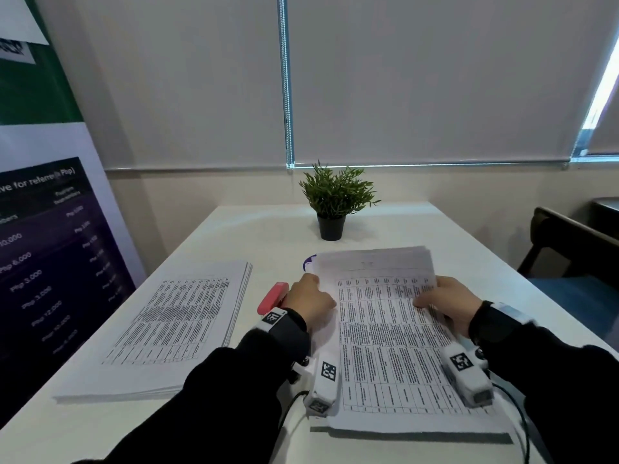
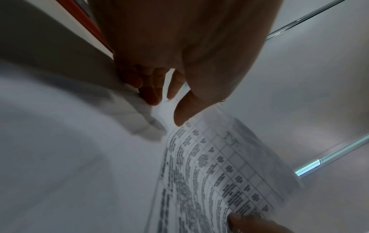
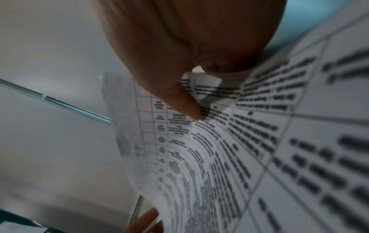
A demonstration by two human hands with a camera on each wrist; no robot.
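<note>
A bundle of printed table sheets (image 1: 385, 333) lies in front of me, its near edge on the white table (image 1: 268, 236) and its far end lifted and slightly fanned. My left hand (image 1: 318, 296) pinches its left edge; in the left wrist view the left hand (image 2: 167, 108) has its thumb on top of the sheets (image 2: 209, 170) and fingers beneath. My right hand (image 1: 432, 298) pinches the right edge; in the right wrist view the right hand (image 3: 191, 108) presses its thumb on the print (image 3: 239, 149), other fingers hidden under the paper. A red stapler (image 1: 273, 298) lies just left of the left hand.
A second pile of printed sheets (image 1: 177, 326) sits on the table's left side. A small potted plant (image 1: 335, 202) stands at the far middle. A purple-edged object (image 1: 310, 262) peeks from behind the held sheets. A banner (image 1: 50, 246) stands left, a dark chair (image 1: 569, 249) right.
</note>
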